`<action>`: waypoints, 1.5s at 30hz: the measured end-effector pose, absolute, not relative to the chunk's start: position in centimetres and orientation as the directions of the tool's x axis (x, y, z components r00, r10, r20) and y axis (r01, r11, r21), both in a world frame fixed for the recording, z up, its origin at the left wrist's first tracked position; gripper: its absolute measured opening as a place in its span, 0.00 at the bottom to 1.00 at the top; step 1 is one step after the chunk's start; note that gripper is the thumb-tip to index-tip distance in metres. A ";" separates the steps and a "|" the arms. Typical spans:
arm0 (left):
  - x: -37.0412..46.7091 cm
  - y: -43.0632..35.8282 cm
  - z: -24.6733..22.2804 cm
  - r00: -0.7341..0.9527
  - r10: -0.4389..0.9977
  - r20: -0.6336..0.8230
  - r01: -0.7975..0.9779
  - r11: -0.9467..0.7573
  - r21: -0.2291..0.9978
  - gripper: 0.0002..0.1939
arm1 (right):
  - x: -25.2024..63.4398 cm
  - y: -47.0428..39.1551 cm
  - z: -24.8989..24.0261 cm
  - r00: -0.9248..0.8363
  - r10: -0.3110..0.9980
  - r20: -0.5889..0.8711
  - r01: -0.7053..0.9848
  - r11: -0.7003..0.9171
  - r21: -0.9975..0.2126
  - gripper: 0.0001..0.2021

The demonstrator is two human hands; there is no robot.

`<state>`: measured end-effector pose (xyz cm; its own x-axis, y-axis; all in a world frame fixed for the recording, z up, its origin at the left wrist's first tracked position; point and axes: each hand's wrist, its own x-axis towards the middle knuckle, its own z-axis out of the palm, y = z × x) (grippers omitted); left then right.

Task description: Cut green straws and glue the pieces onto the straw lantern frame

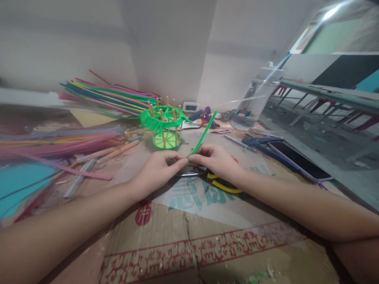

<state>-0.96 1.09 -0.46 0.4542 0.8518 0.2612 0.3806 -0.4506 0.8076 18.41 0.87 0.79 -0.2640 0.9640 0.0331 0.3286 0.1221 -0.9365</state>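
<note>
Between my two hands a green pipe cleaner [205, 132] slants up and to the right. My left hand [160, 167] pinches its lower end between thumb and index finger. My right hand [217, 159] pinches the same end, its fingertips touching those of the left. Just behind them stands a round green frame [156, 121] of upright wooden sticks, wrapped in green pipe cleaner, on a light green disc base [166, 140]. Under my right hand lies a tool with yellow-edged handles [226, 187], partly hidden by the hand.
Bundles of coloured pipe cleaners [112, 96] lie at the left and back. A glue gun [204, 114], a small digital clock [191, 107] and a clear plastic container [251, 102] stand behind. Blue-handled pliers [263, 144] and a phone [299, 159] lie right. Printed cardboard [166, 244] covers the front.
</note>
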 end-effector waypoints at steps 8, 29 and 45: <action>-1.1 1.3 -0.6 0.502 0.821 0.272 0.345 -0.478 0.808 0.12 | 18.5 1.1 0.9 -0.288 0.958 0.011 0.239 0.083 -0.967 0.12; -1.3 1.4 -0.9 0.529 0.753 0.391 0.410 -0.631 0.659 0.09 | 18.4 1.1 1.0 -0.362 0.932 -0.006 0.211 0.075 -0.975 0.13; -1.3 1.5 -0.9 0.555 0.702 0.447 0.433 -0.702 0.566 0.05 | 18.5 0.9 0.9 -0.302 0.952 0.049 0.227 0.122 -0.966 0.17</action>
<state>-1.32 1.48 -0.95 0.5546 0.7021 0.4466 0.4329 -0.7019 0.5657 18.46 0.88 0.88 -0.3021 0.9520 0.0492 0.2272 0.1220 -0.9662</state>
